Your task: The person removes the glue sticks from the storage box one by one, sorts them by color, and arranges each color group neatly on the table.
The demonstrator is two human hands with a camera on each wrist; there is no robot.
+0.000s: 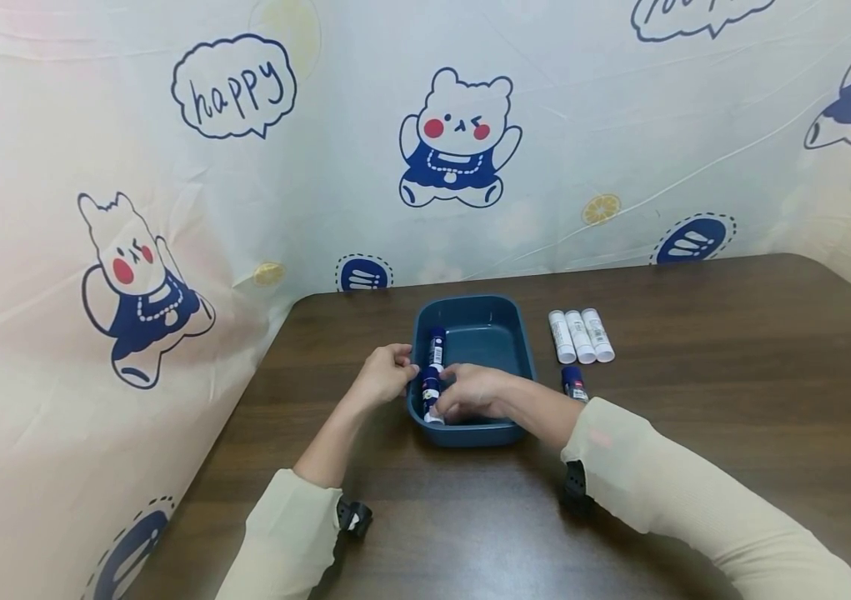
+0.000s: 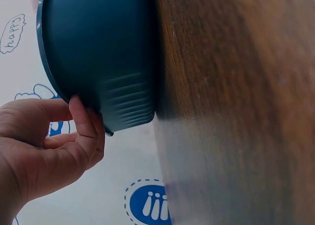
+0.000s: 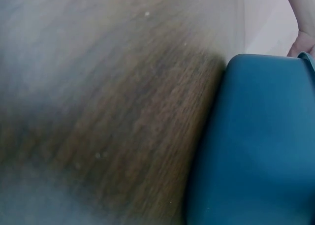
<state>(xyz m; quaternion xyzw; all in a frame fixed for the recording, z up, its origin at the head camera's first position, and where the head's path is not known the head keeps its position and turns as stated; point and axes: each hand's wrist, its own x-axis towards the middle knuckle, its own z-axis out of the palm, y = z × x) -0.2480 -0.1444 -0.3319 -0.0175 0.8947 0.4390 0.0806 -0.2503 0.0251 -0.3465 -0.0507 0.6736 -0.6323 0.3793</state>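
Observation:
A dark teal plastic bin (image 1: pixel 473 434) stands on the table. At its left side my left hand (image 1: pixel 383 372) pinches the rim between thumb and fingers; the left wrist view shows the fingers (image 2: pixel 84 126) against the outer wall. Inside, along the left wall, lie two blue-and-white glue sticks, the far glue stick (image 1: pixel 436 348) and the near glue stick (image 1: pixel 431 392), end to end. Reaching over the right wall, my right hand (image 1: pixel 473 390) holds the near one by its white end. In the right wrist view the bin's outer wall (image 3: pixel 261 141) hides that hand.
Three white tubes (image 1: pixel 581 337) lie side by side right of the bin. Nearer, a blue-capped tube (image 1: pixel 573 383) is partly covered by the right forearm. Behind the brown wooden table (image 1: pixel 733 358) hangs a printed cloth (image 1: pixel 560 100).

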